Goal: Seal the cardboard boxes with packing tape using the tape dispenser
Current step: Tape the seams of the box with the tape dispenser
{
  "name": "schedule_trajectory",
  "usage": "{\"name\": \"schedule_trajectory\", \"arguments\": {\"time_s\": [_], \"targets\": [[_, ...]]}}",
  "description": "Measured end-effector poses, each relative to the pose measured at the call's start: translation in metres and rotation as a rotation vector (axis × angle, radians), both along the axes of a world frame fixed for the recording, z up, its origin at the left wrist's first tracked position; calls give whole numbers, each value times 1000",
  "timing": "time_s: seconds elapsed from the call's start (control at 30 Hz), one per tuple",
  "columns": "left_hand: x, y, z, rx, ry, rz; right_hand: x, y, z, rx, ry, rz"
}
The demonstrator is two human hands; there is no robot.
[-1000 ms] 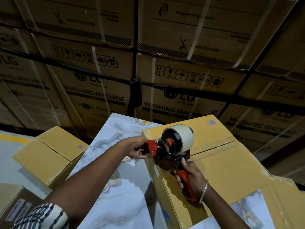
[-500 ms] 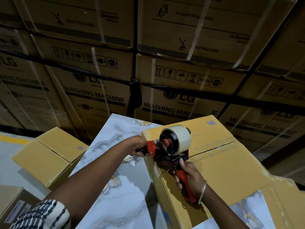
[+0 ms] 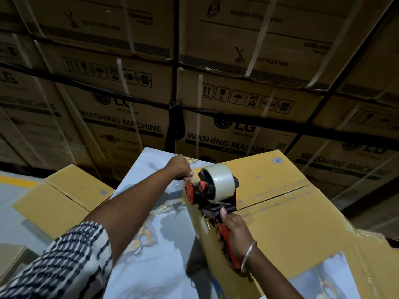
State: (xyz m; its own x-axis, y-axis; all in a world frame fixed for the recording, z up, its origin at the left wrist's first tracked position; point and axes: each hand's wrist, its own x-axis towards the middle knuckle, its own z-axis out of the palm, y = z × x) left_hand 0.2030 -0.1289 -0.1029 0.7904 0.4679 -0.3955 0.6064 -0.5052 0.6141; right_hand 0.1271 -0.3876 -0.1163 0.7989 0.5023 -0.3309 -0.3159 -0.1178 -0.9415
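Sealing appears barely begun: the right hand (image 3: 234,230) grips the tape dispenser (image 3: 212,192) at the near edge of the box (image 3: 298,214), the left hand (image 3: 180,170) pinches the tape end, the centre seam ahead untaped.

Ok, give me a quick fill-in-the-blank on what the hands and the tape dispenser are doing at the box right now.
1. The right hand grips the tape dispenser by its ____ handle.
2. The left hand pinches the tape end at the box's ____ edge.
3. The tape roll sits over the ____ between the box's two top flaps.

Missing words: red; left; seam
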Motion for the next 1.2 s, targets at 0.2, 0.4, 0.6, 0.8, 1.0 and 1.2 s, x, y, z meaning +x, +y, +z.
{"name": "schedule_trajectory", "arguments": {"time_s": [0.2, 0.4, 0.6, 0.8, 1.0, 1.2], "targets": [[20, 26, -6, 66, -163, 103, -1, 5, -1, -11, -5, -52], [31, 29, -27, 64, -155, 105, -2, 7, -3, -37, 14, -46], [32, 30, -32, 87, -157, 116, -3, 11, -2, -27, 37, -33], [33, 32, -39, 130, -113, 127, 2, 13, -2, -37, 54, -27], [34, 30, -49, 101, -83, 148, 6, 16, -6, -98, 46, -25], [32, 22, -43, 84, -36, 87, 11, 19, -6, -140, 24, -22]]}}
